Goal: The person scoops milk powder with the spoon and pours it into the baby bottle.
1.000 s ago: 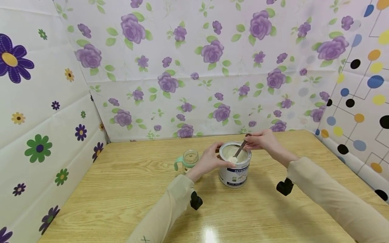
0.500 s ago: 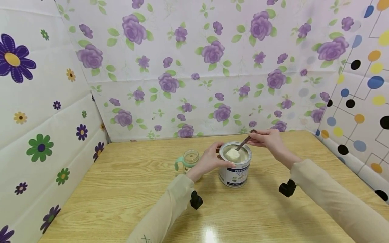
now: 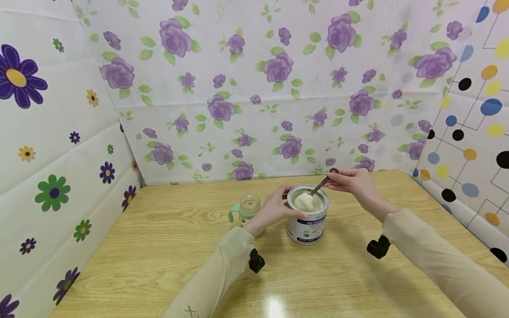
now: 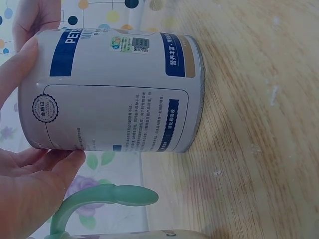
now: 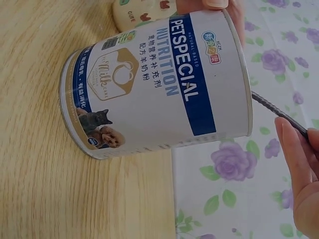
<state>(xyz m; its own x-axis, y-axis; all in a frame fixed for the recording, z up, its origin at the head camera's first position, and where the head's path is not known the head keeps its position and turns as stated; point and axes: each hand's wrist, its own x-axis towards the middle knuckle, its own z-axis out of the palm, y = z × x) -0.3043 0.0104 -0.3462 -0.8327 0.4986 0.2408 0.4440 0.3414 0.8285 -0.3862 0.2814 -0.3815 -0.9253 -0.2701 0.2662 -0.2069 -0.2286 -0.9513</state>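
Observation:
A white and blue milk powder can (image 3: 306, 230) stands upright on the wooden table with its top off. My left hand (image 3: 274, 208) grips it by the upper part, thumb near the front rim and fingers round the left side. My right hand (image 3: 354, 184) pinches the dark handle of a spoon (image 3: 321, 184), seen also as a thin dark stem (image 5: 271, 107) in the right wrist view. The spoon slants down into the can's mouth, and a heaped mound of pale powder (image 3: 304, 202) covers its bowl. In the left wrist view the can's printed side (image 4: 114, 94) fills the middle.
Left of the can stands a clear cup (image 3: 249, 206) with a green handle (image 3: 233, 214), partly behind my left wrist. The wooden table (image 3: 171, 247) meets flower-printed cloth (image 3: 254, 110) at the back, with patterned cloth on both sides.
My right hand has drawn slightly up and right with the spoon, bringing a heaped load of powder into sight at the can's mouth. My left hand has stayed on the can.

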